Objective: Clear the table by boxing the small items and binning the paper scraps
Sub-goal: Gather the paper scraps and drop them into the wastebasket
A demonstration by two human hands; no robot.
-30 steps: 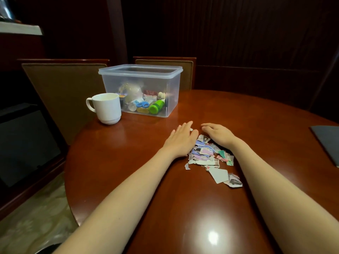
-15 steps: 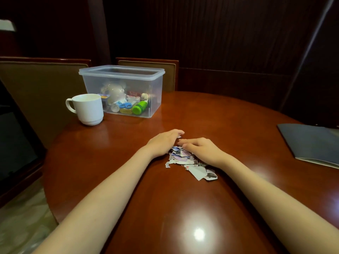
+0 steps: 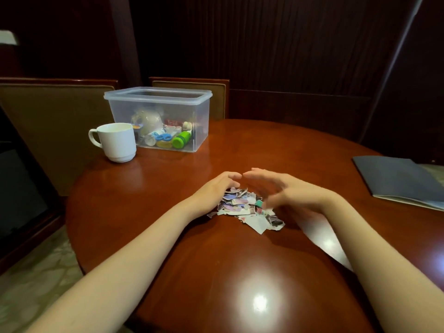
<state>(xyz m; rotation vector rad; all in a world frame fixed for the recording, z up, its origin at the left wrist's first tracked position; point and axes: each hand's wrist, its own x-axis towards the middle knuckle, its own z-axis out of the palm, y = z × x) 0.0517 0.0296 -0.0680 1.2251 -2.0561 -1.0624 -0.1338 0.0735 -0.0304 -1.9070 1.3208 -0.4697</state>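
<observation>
Head view: the paper scraps point(image 3: 242, 206) lie in one heap mid-desk point(image 3: 216, 272), tighter than a second ago. The left hand point(image 3: 216, 186) cups the heap's left edge, fingers relaxed, gripping nothing. The right hand point(image 3: 283, 188), flat on the scraps before, now hovers blurred above them, fingers loose. Gathering looks nearly done; binning remains. Beyond stand one clear box point(image 3: 199, 131) holding the small items point(image 3: 165, 135), one mug point(image 3: 117, 143) and one folder point(image 3: 396, 176).

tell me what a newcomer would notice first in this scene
A heap of torn, colourful paper scraps lies in the middle of the table, with the left hand and right hand cupped around it, fingertips nearly meeting behind it. At the far left, a clear plastic box of small items stands with a white mug beside it.
</observation>
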